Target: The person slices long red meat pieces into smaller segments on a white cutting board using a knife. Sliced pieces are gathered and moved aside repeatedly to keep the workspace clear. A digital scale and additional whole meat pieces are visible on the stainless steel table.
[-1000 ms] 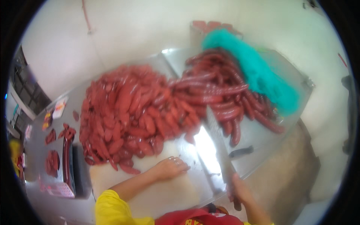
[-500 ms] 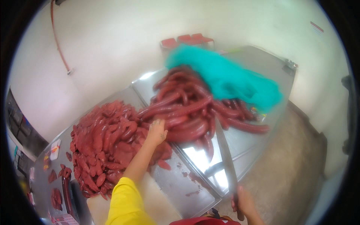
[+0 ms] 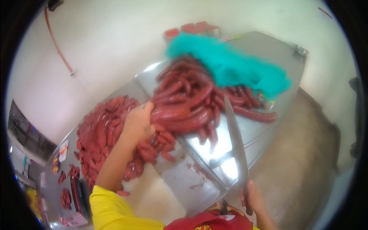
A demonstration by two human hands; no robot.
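Observation:
My left hand (image 3: pixel 138 120) is closed around the end of a thick, glossy red sausage (image 3: pixel 170 113), lifting it at the edge of the pile of whole sausages (image 3: pixel 184 76). Below that hand and to its left lies a big heap of cut red sausage pieces (image 3: pixel 101 134). In my right hand (image 3: pixel 254 195) is a long-bladed knife (image 3: pixel 236 143), gripped by its handle, its blade pointing up and away over the table's right part. A pale cutting board (image 3: pixel 157 197) lies in front of me, partly beneath the cut pieces.
A teal net (image 3: pixel 237 67) lies crumpled across the far side of the whole sausages. All this rests on a metal table (image 3: pixel 262 50). Red stools (image 3: pixel 188 28) stand by the far wall. A long dark object (image 3: pixel 78 195) and small cut pieces (image 3: pixel 66 198) lie at left.
My left hand has closed on a sausage and pulled its end toward me and to the left. The knife stays in my right hand, while the view has shifted slightly.

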